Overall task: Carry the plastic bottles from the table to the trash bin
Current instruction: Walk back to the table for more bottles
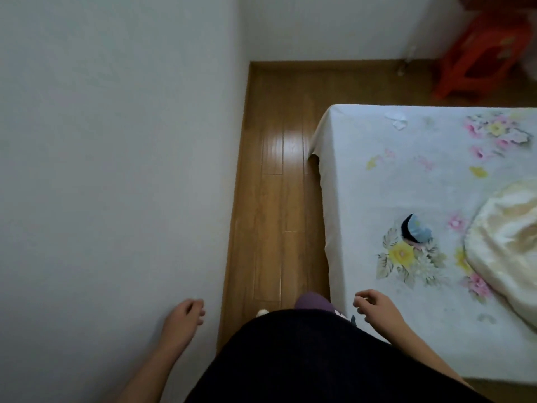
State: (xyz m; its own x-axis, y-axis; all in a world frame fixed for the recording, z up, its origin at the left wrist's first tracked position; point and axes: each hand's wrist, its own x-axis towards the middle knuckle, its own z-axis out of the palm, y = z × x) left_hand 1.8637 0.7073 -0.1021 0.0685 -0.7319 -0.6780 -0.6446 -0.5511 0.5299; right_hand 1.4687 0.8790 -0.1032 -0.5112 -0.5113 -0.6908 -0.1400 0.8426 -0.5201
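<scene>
Head view: nothing is held by either hand; the left hand point(186, 314) at lower left and the right hand point(374, 306) at lower centre-right are loosely curled. No plastic bottles or trash bin can be seen (only a flowered cloth point(406, 175) at right). Bottles would likely be light and crushable, best taken round the body.

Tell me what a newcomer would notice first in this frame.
The flower-printed cloth covering the surface at right dominates, with a small blue-and-black item on it and a cream satin bundle at its right edge. The left hand and right hand hang loosely curled, holding nothing, and a red stool stands in the far right corner.
</scene>
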